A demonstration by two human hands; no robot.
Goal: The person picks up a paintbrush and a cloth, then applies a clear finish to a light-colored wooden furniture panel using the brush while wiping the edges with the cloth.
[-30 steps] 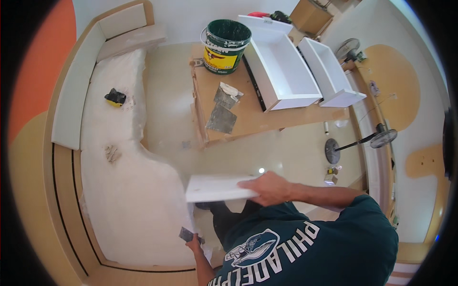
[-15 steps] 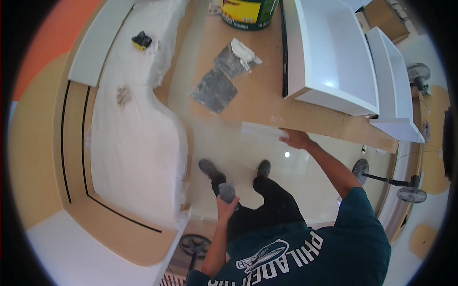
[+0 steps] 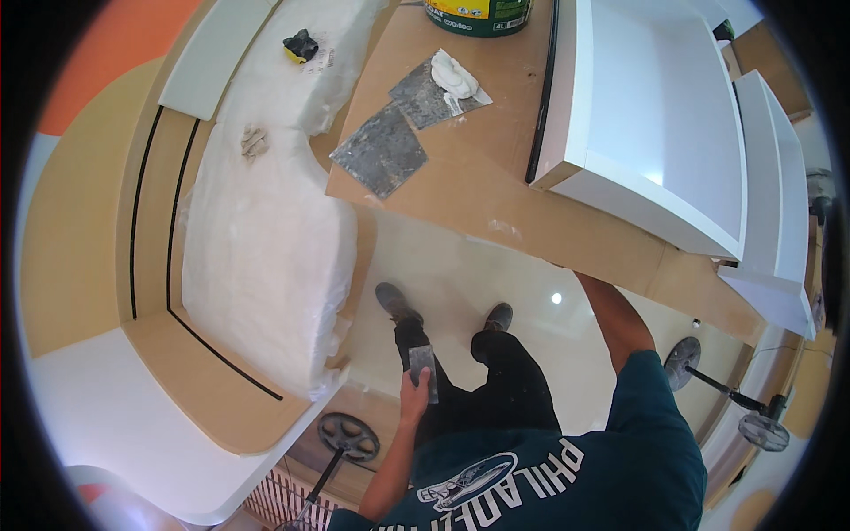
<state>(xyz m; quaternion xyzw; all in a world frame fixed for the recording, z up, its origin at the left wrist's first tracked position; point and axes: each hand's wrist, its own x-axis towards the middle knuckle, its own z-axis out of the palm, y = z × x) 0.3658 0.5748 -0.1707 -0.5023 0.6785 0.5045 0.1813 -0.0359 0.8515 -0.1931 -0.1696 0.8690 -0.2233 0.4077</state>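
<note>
1. So the left hand point(image 3: 413, 396) is wrapped round a small grey scraper point(image 3: 423, 361), which sits right over the dark trousers point(image 3: 522, 385), blade end pointing away from the body.
2. Right hand's a mystery: the right forearm point(image 3: 617, 320) disappears at the near edge of the worktop point(image 3: 496, 168), so I can't tell if that hand is spread or gripping something.
3. On the worktop there are 2 grey metal plates point(image 3: 379, 150), overlapping at the corners. The farther plate carries a blob of white putty point(image 3: 455, 76).
4. A green bucket point(image 3: 482, 19) stands just past the plates, cut off by the top of the view.
5. Over to the right, 2 white drawers point(image 3: 655, 200) sit side by side, the bigger with a black slide rail point(image 3: 545, 97) along its left side.
6. Left of all that: a bench under white plastic sheeting point(image 3: 266, 257) with a crumpled beige cloth point(image 3: 254, 142) on it.
</note>
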